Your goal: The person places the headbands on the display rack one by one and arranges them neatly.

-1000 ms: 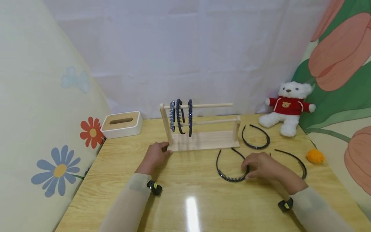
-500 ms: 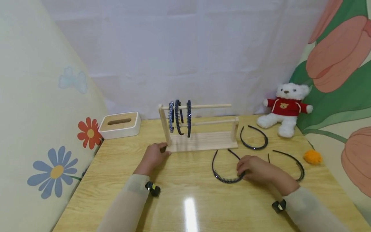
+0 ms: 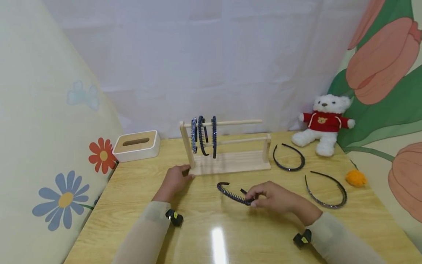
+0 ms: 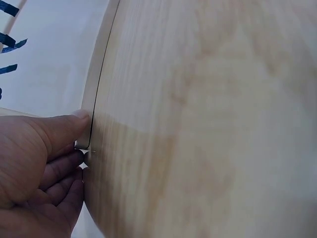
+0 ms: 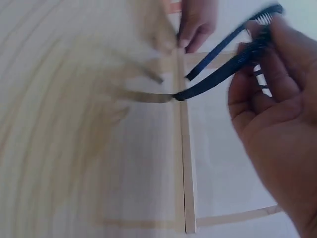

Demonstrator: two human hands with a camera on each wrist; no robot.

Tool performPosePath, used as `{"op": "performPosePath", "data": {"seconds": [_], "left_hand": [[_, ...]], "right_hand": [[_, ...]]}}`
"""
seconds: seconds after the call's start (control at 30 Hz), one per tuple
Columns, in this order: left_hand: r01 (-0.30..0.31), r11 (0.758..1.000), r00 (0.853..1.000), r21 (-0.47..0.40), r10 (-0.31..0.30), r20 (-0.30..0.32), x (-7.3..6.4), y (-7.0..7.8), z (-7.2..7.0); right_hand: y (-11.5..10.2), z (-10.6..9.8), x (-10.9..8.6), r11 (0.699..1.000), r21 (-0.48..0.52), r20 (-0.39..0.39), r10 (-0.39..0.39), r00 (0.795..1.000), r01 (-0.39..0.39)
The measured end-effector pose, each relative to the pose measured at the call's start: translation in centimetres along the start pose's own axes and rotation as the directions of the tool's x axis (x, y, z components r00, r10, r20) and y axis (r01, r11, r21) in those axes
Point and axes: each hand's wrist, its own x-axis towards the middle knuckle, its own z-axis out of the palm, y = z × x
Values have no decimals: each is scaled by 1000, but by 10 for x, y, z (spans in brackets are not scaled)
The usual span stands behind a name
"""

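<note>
My right hand (image 3: 275,198) pinches a dark toothed headband (image 3: 232,195) by one side, held tilted above the table in front of the rack. In the right wrist view the headband (image 5: 213,82) angles down from between thumb and fingers. My left hand (image 3: 176,179) grips the front left corner of the wooden headband rack (image 3: 230,163). Its thumb (image 4: 69,129) lies against the base edge in the left wrist view, fingers curled beside the corner. Three dark headbands (image 3: 214,137) hang at the left end of the rack's rods.
Two more headbands lie on the table right of the rack, a rear headband (image 3: 289,169) and a front headband (image 3: 333,206). A white teddy bear (image 3: 326,121) in red sits behind them. An orange fuzzy ball (image 3: 356,178) lies far right; a tissue box (image 3: 136,146) stands at left.
The right hand has lifted a headband off the table and carried it leftward, turning it to hang in front of the rack. The left hand stays at the rack's corner.
</note>
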Motion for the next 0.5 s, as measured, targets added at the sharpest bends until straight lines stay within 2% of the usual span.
{"op": "performPosePath", "data": {"seconds": [0.1, 0.17, 0.2, 0.27, 0.3, 0.33, 0.4, 0.47, 0.5], "left_hand": [[-6, 1000, 1000, 1, 6, -1, 0, 0, 0], [-8, 1000, 1000, 1, 8, -5, -1, 1, -1], [-10, 1000, 1000, 2, 10, -7, -1, 1, -1], [-3, 1000, 1000, -6, 3, -9, -1, 1, -2], [-1, 1000, 1000, -7, 1, -11, -1, 1, -2], [0, 1000, 1000, -8, 0, -10, -2, 1, -2], [2, 1000, 1000, -8, -2, -6, -2, 0, -2], [5, 1000, 1000, -12, -5, 1, -1, -1, -1], [7, 1000, 1000, -16, -7, 4, -2, -1, 0]], "right_hand": [[-2, -5, -1, 971, 237, -115, -7, 993, 34], [-2, -10, -3, 925, 369, -199, -19, 980, 93], [-2, -14, -4, 887, 442, -236, -26, 972, 131], [-2, -21, -6, 781, 587, -297, -35, 954, 211], [-3, -25, -7, 711, 655, -324, -41, 945, 255], [-4, -29, -8, 629, 717, -350, -46, 936, 299], [-7, -37, -10, 471, 794, -410, -53, 911, 385], [-11, -47, -14, 364, 808, -476, -61, 877, 464], [-14, -53, -16, 331, 800, -509, -66, 858, 500]]}}
